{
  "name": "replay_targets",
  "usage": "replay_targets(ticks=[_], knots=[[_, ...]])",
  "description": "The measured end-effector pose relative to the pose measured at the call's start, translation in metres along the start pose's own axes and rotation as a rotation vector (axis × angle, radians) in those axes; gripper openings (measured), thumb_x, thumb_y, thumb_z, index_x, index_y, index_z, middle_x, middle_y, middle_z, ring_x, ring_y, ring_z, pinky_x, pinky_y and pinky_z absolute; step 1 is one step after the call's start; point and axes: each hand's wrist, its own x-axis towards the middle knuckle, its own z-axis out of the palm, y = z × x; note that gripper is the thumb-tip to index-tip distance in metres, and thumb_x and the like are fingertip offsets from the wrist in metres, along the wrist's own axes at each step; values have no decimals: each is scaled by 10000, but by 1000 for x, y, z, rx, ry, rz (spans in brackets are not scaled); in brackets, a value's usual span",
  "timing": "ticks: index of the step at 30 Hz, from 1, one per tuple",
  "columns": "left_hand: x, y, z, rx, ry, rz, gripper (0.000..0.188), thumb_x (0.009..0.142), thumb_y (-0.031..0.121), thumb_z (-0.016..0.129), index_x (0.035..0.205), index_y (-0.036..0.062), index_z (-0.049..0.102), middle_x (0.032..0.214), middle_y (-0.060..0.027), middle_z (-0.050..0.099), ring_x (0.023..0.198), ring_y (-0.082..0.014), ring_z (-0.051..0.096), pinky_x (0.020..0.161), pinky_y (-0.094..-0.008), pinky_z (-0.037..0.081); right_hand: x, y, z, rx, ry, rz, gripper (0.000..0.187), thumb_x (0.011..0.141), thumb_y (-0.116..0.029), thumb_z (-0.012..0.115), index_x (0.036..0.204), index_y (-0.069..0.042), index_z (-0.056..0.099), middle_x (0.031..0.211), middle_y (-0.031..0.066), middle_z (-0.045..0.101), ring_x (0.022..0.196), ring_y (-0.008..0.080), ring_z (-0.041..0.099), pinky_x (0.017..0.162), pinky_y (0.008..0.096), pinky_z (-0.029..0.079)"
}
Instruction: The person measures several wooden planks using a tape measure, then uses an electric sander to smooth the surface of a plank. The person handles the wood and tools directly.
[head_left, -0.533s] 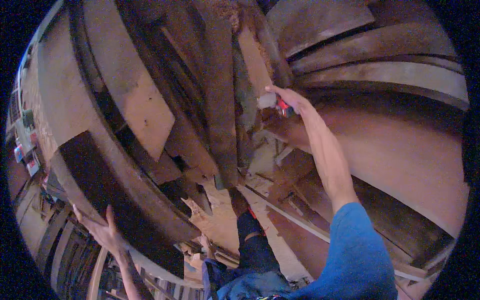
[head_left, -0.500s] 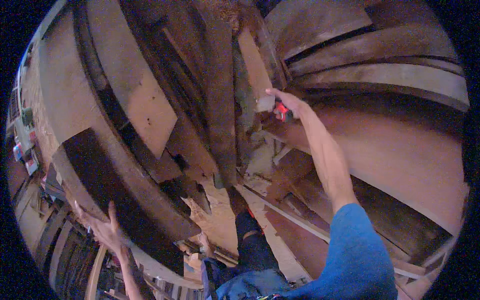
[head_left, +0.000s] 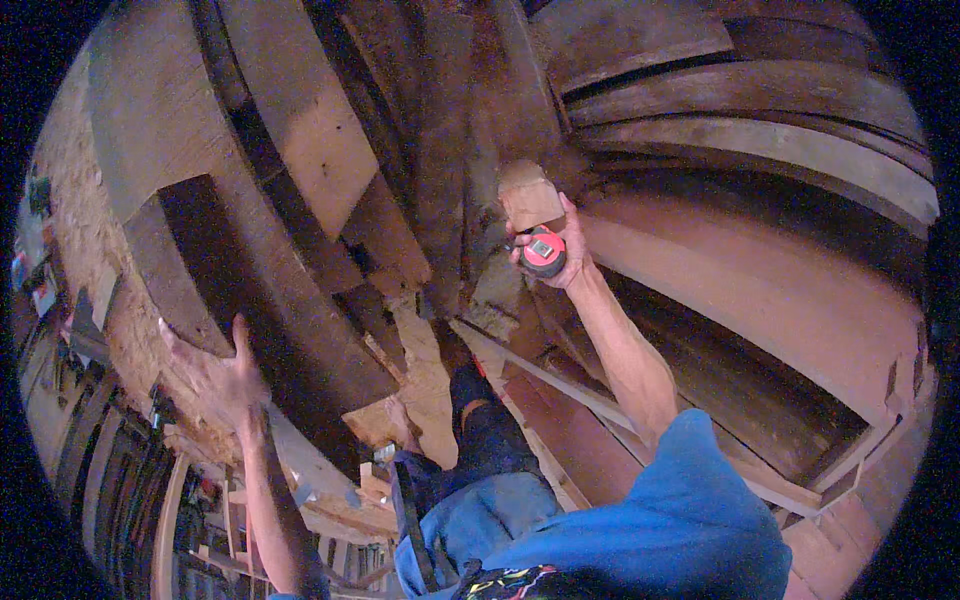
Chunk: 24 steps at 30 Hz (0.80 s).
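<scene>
A red and black tape measure [head_left: 543, 254] lies in my right hand [head_left: 572, 243], with the fingers wrapped around it. Just beyond those fingers is the pale end of a piece of wood [head_left: 530, 197]; whether the hand touches it I cannot tell. My left hand [head_left: 222, 382] has its thumb and fingers spread, slightly blurred, beside the near end of a thick dark board [head_left: 185, 270]. Contact between that hand and the board is not clear.
Long curved-looking boards [head_left: 340, 170] lean on the left. More planks [head_left: 760, 270] are stacked on the right. Several upright boards [head_left: 105, 490] stand at the lower left. A narrow pale strip [head_left: 560, 385] crosses the floor near my legs [head_left: 480, 420].
My right hand has come down and nearer with the tape measure, whose round face now shows. My left hand has shifted slightly right, its fingers still spread. The view has shifted too.
</scene>
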Motion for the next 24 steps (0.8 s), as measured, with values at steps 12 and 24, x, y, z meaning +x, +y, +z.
replay_targets(ticks=[12,24], knots=[[-1,13,-9,-50,36,-31,1049,870,533,749,1607,18,208,1570,-281,387,1431,-456,412,1162,-521,363,-122,62,32,-62,235,-7,820,908,-736,568,1380,-66,533,1043,228,673,716,255,659,718,479,570],[-5,22,-8,-167,48,-94,1044,831,470,777,1605,73,199,1459,-289,479,1298,-479,531,1057,-548,462,-269,180,77,-716,296,-41,703,844,-635,677,1116,12,708,990,126,725,850,190,678,759,320,565]])
